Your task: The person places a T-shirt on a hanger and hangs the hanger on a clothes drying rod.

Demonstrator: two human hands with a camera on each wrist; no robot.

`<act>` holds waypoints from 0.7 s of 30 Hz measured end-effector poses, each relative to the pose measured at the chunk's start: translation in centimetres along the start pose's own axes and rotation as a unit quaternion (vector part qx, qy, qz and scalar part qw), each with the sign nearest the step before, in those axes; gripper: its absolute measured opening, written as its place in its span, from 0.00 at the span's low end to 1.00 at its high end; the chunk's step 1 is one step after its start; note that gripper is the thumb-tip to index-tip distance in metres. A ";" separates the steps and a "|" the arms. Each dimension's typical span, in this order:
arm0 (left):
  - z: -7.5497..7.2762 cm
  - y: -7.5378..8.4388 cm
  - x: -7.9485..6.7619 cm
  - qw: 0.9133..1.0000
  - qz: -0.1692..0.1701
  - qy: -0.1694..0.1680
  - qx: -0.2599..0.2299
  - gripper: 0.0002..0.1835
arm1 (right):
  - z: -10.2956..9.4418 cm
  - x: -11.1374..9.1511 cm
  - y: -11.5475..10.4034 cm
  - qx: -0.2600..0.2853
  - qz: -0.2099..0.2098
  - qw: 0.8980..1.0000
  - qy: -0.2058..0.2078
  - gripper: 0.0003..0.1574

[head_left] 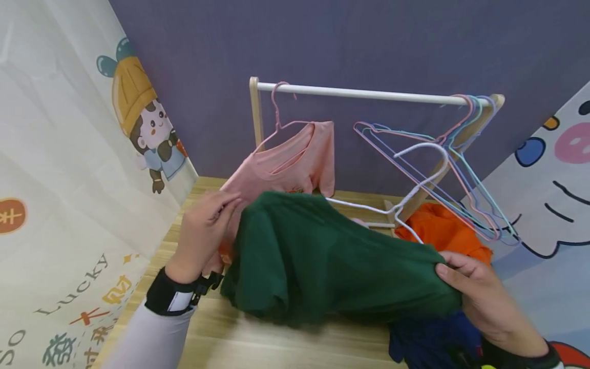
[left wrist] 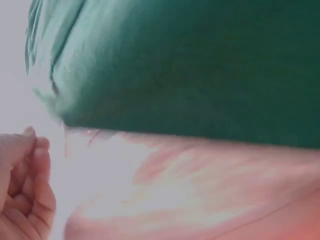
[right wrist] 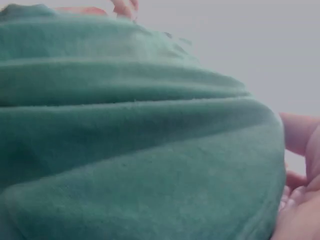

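A dark green garment (head_left: pixel 336 256) is stretched sideways in front of me. My right hand (head_left: pixel 484 302) grips its right end, thumb on the near side. Beside its upper left edge is my left hand (head_left: pixel 203 233), with thumb and fingertips drawn together. In the left wrist view, a small gap shows between the left fingertips (left wrist: pixel 41 144) and the cloth. A white hanger (head_left: pixel 405 197) overlaps the garment's upper edge, its hook above and its lower parts hidden by the cloth. Behind the left hand, a pink shirt (head_left: pixel 281 174) hangs on a pink hanger (head_left: pixel 276 110).
The pink hanger hooks over the white rail (head_left: pixel 359 93) of a wooden rack. Several pastel hangers (head_left: pixel 461 148) hang at its right end. Orange cloth (head_left: pixel 440 228) lies below them, and dark blue cloth (head_left: pixel 428 341) lies on the wooden table (head_left: pixel 239 338) near my right wrist.
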State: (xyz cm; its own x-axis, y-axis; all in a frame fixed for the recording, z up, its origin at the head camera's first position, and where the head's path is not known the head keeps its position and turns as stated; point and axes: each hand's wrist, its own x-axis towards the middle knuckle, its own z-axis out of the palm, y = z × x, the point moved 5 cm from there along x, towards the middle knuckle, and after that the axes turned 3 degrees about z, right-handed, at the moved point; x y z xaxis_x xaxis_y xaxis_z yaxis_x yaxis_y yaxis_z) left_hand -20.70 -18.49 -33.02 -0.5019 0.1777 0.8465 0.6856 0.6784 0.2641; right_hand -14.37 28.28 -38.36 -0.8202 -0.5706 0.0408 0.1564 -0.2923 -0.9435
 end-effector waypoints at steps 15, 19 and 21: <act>1.4 -1.9 3.2 0.984 -0.082 -0.099 0.121 0.14 | 5.6 1.0 -4.6 0.345 -0.044 0.927 -0.144 0.41; 1.5 -1.2 3.2 0.985 -0.056 -0.089 0.140 0.15 | 6.4 2.5 -3.7 0.311 0.007 0.941 -0.134 0.36; 1.4 -0.9 3.3 0.984 -0.052 -0.083 0.148 0.16 | 6.9 3.5 -3.0 0.292 0.030 0.948 -0.125 0.33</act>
State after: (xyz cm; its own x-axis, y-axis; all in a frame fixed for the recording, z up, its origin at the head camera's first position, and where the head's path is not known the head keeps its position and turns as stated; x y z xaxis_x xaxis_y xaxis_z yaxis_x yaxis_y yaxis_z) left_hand -23.71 -17.50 -31.13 -0.6568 0.1942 0.7286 0.4554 0.8723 0.1780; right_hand -13.96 21.88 -33.16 -0.6552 -0.7426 0.1390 0.5362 -0.5867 -0.6069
